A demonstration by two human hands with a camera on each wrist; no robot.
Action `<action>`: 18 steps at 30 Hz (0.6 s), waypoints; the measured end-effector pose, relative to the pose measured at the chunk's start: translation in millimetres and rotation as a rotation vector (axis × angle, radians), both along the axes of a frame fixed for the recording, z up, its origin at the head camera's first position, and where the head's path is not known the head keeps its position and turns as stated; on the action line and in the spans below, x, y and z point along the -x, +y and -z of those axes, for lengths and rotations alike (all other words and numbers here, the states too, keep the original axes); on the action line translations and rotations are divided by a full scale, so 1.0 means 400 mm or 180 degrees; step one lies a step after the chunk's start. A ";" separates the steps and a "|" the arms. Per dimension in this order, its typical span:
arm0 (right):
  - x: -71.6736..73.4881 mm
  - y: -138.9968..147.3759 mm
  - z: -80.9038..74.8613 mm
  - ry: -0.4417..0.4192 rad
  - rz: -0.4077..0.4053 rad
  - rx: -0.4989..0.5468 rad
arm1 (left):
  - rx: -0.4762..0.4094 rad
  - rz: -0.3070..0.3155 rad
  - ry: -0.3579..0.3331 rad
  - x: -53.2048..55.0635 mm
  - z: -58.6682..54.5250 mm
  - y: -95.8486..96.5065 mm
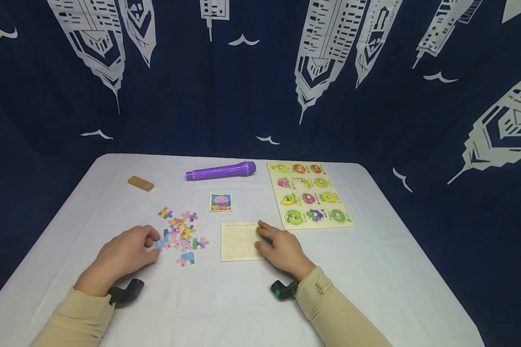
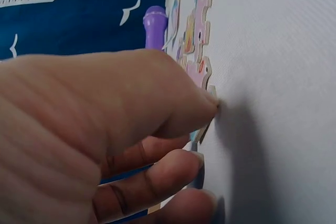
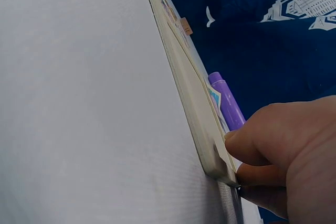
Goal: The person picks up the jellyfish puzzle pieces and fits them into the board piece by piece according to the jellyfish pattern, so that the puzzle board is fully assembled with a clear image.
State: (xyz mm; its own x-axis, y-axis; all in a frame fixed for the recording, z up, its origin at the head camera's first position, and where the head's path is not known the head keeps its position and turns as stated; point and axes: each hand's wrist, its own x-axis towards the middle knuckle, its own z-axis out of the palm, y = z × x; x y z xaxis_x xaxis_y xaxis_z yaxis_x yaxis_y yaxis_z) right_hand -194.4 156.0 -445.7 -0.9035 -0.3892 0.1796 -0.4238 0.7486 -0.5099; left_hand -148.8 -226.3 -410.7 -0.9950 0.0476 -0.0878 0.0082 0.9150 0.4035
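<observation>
My left hand point(image 1: 128, 250) is at the left side of a loose cluster of jigsaw pieces point(image 1: 183, 244). Its thumb and fingers pinch a light-blue jigsaw piece point(image 1: 159, 243) at the cluster's edge; in the left wrist view the thumb covers most of that piece. Holding the right edge of a shallow square wooden puzzle tray point(image 1: 240, 242) is my right hand point(image 1: 282, 248). The right wrist view has the thumb point(image 3: 244, 142) over the tray's rim and the other fingers at its side. The tray lies flat with its pale bottom showing.
Beyond the tray lies a small picture card point(image 1: 220, 202) with a pink jellyfish. A purple microphone-shaped tube point(image 1: 220, 171) is at the table's back, a brown wooden block point(image 1: 141, 183) at back left. The fruit puzzle board point(image 1: 310, 195) lies right of the tray on the white tablecloth point(image 1: 395, 289).
</observation>
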 end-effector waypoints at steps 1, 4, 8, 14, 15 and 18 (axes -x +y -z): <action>0.000 0.000 0.000 -0.0003 0.0002 0.0001 | 0.0003 0.0000 0.0008 0.000 0.000 -0.001; 0.001 0.001 0.000 0.0001 0.0002 -0.0013 | 0.0013 0.0006 0.0013 0.003 0.000 -0.004; 0.000 0.003 0.000 0.0025 0.0008 -0.0013 | -0.0012 0.0034 0.0002 0.008 0.000 -0.001; 0.001 0.002 0.000 0.0000 -0.0008 -0.0018 | -0.0148 0.0030 0.0050 0.002 -0.003 0.004; 0.002 0.002 0.000 0.0004 -0.0016 -0.0021 | -0.0178 0.0027 0.0080 0.000 -0.004 0.004; 0.004 0.003 0.000 0.0010 -0.0014 -0.0027 | -0.0294 0.0010 0.0205 -0.003 -0.008 0.005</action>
